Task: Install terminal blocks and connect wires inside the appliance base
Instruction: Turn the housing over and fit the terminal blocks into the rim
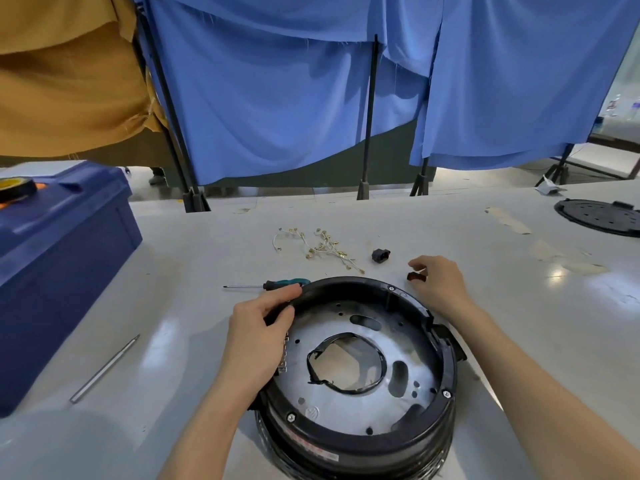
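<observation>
Appliance base: a round black housing at lower centre of the frame, lying on the grey table. Inside it is a silver metal plate with several holes. The large central opening of the plate is edged with a ragged black strip.

At far left, a blue toolbox stands on the table. A roll of tape sits on its lid. Right of the box and apart from it, a slim metal rod lies diagonally.

Left hand: it grips the left rim of the base, with fingers curled over the edge and the thumb along the rim.

Just above those fingertips lies a screwdriver with a teal-and-black handle, its tip pointing left.

Above centre, a loose bundle of short white wires with brass terminals is spread on the table. A small black socket connector lies just right of it.

Right hand: it is positioned beyond the upper right rim of the base. Its fingers are curled and pinch a small dark red-brown terminal block at table level. Whether the block is lifted off the table cannot be determined.

Further right are strips of masking tape stuck to the table. At the right edge of the frame lies a black perforated disc.

Across the upper frame hang ochre cloth and blue curtains.
</observation>
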Tool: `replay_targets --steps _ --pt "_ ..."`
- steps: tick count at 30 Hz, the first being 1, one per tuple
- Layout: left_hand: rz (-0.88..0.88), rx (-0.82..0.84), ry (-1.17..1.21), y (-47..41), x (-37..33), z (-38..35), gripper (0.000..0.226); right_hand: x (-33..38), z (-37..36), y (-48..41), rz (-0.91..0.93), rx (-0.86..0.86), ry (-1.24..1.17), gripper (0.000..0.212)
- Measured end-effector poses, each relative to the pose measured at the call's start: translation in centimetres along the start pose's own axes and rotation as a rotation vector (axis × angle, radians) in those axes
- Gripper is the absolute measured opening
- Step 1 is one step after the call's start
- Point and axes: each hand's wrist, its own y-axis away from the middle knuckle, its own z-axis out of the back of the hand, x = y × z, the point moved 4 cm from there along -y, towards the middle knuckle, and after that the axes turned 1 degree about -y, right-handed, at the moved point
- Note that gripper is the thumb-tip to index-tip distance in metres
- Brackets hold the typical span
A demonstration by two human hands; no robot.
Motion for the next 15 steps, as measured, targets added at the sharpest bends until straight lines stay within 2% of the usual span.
replay_targets --steps 5,7,10,13,15 --pt "-0.013 -0.029 0.055 0.3 -0.5 0.0 0.032 2.9 3.0 1.2 0.1 -0.133 -0.314 0.026" --pt "-0.093 -0.072 0.039 0.6 -1.5 0.3 0.03 5.5 4.5 2.3 0.172 -0.102 -0.497 0.026" --pt "-0.312 -0.11 -0.135 1.4 -3.6 0.6 0.035 10.1 5.5 5.2 0.3 0.153 -0.723 0.032" --pt "-0.464 -0.069 -0.251 2.7 -4.8 0.2 0.046 13.2 4.6 8.1 0.379 0.43 -0.736 0.036" --pt "-0.51 -0.101 -0.297 3.3 -4.8 0.4 0.047 14.1 3.8 9.5 0.375 0.524 -0.75 0.033"
